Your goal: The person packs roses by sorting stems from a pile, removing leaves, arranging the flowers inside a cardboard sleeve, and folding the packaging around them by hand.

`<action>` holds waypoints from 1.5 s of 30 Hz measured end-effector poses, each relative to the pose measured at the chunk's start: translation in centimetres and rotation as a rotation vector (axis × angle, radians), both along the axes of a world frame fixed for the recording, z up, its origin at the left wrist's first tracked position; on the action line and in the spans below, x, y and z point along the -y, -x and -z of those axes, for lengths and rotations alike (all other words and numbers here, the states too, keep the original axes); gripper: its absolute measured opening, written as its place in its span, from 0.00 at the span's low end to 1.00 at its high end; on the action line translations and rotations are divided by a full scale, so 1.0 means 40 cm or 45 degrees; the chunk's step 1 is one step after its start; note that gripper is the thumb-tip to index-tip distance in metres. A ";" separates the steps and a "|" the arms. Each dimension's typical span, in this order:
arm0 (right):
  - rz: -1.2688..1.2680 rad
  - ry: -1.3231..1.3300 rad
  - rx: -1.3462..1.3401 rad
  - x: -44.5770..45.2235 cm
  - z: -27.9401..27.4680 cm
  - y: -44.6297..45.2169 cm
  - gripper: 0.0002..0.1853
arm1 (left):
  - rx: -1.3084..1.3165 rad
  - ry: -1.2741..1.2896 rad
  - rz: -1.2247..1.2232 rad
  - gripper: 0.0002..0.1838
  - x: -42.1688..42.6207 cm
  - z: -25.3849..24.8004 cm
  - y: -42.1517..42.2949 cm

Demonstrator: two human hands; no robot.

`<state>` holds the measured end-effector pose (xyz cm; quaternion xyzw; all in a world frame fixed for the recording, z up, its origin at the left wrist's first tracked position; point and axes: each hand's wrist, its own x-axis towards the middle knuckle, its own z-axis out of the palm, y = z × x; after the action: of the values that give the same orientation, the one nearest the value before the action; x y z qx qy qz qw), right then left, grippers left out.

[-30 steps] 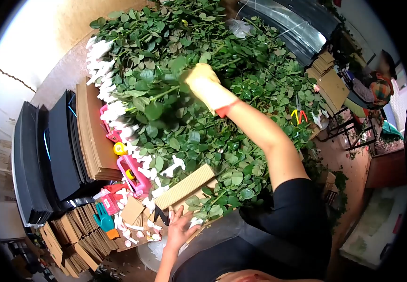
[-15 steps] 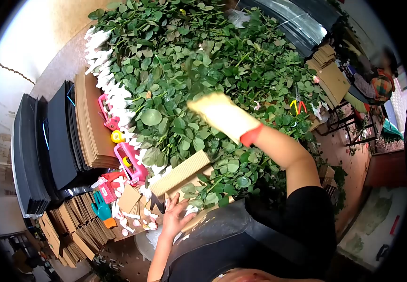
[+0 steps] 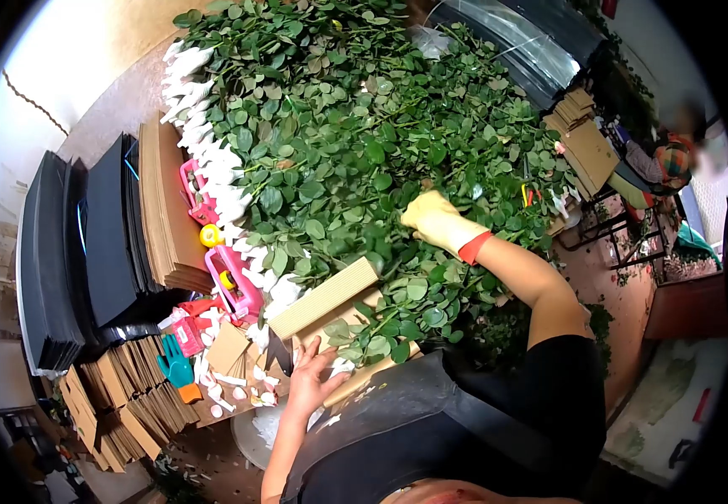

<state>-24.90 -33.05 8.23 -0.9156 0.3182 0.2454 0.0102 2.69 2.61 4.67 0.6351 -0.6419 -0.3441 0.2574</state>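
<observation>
Over leafy stems (image 3: pixel 322 160), the gloved right hand (image 3: pixel 441 223) reaches.

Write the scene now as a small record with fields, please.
left hand: bare, fingers spread, beside long ribbed tan cardboard piece
right hand: gloved, among green leafy stems; grip unclear
glove: pale yellow fabric, red cuff
stem ends: row of white-wrapped tips
nearby: pink plastic holder, folded brown cardboard stack
background: person in plaid top

This looks like a flower-packing workshop. Leafy stems (image 3: pixel 322 143) cover the work area beside stacked cardboard sheets (image 3: pixel 170 210).
</observation>
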 end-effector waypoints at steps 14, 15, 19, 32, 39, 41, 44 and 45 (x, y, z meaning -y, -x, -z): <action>0.069 -0.008 -0.073 0.089 -0.164 -0.209 0.14 | 0.014 0.015 0.033 0.27 -0.009 0.009 -0.008; 0.112 0.147 0.290 0.108 -0.207 -0.230 0.13 | 0.022 0.022 0.031 0.27 -0.010 0.009 -0.009; -0.006 0.447 0.602 0.301 -0.150 -0.366 0.20 | 0.038 0.011 0.043 0.27 -0.005 0.004 -0.009; 0.103 0.624 0.446 0.301 -0.322 -0.297 0.14 | 0.035 -0.019 0.035 0.27 0.001 -0.008 -0.006; 0.253 0.420 0.342 0.175 -0.158 -0.254 0.30 | 0.019 0.008 0.042 0.27 -0.003 -0.001 -0.007; 0.289 0.402 0.182 0.140 -0.149 -0.264 0.32 | 0.038 0.048 0.052 0.28 -0.002 -0.011 -0.014; 0.045 0.904 0.692 0.077 -0.140 -0.210 0.34 | 0.023 0.090 0.049 0.22 0.002 -0.015 -0.011; 0.033 0.944 0.547 0.068 -0.108 -0.215 0.33 | 0.066 0.109 0.056 0.20 0.006 -0.010 -0.013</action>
<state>-16.32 -35.79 12.56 -0.8836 0.3870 -0.0820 -0.2507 3.23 2.39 5.05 0.6180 -0.6761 -0.3055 0.2601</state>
